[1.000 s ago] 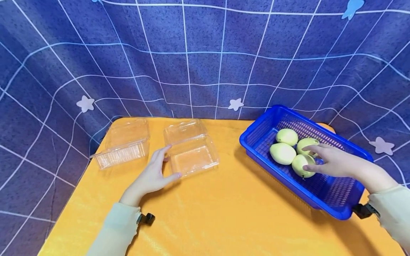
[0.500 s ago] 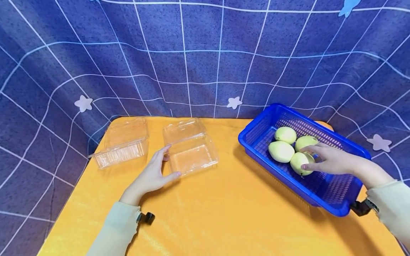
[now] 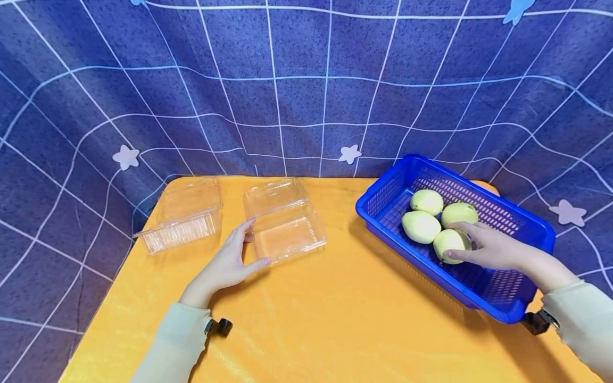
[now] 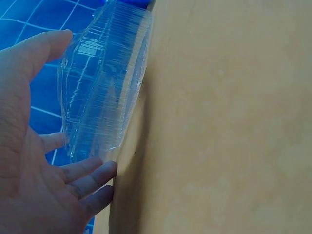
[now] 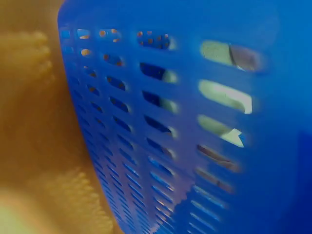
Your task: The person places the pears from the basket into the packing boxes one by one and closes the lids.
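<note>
My left hand (image 3: 227, 266) spreads thumb and fingers at the near left corner of a clear plastic clamshell box (image 3: 289, 236), whose lid is tipped back. In the left wrist view the thumb lies along one side of the box (image 4: 105, 78) and the fingers reach its end. My right hand (image 3: 493, 246) is inside a blue plastic basket (image 3: 421, 268), thumb and fingers around the nearest pear (image 3: 450, 246). Several pale green pears lie together there. In the right wrist view the basket's slotted wall (image 5: 136, 112) hides most of the hand.
A second clear clamshell box (image 3: 184, 234), lid raised, stands left of the first. Both boxes and the basket are on a yellow-covered table (image 3: 330, 319). A blue curtain with white lines (image 3: 301, 96) hangs behind the table and along its sides.
My right hand has moved slightly left and down, closing around the nearest pear, which has turned a little. The left hand and both boxes have stayed in place.
</note>
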Demonstrator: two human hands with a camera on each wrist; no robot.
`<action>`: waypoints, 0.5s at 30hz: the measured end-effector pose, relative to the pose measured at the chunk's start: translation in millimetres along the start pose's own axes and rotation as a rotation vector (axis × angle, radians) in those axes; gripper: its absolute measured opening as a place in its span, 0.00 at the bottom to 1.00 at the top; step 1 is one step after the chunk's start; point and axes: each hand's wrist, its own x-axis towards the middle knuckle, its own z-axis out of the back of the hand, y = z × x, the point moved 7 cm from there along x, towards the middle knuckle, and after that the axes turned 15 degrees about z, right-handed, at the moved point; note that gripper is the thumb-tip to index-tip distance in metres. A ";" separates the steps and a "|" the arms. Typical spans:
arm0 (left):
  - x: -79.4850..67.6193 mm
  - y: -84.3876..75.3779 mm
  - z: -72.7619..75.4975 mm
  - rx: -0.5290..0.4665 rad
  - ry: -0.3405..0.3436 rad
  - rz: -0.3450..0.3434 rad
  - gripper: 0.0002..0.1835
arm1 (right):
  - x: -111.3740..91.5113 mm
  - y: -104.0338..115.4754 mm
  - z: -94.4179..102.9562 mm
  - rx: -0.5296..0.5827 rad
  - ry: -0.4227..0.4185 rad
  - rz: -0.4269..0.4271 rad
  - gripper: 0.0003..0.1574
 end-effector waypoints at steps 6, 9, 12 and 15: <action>-0.5 0.2 -0.6 0.008 0.004 0.006 0.61 | 0.9 1.8 -5.3 0.067 -0.030 0.040 0.43; 0.0 0.7 -1.0 0.009 0.008 0.011 0.61 | 1.1 1.9 -6.7 0.084 -0.036 0.045 0.43; 0.4 1.6 -1.2 0.006 0.011 0.012 0.61 | 0.9 1.6 -7.4 0.090 -0.038 0.035 0.44; 0.4 2.1 -0.8 -0.001 0.015 0.017 0.61 | -0.7 0.2 -7.7 0.094 -0.044 0.020 0.44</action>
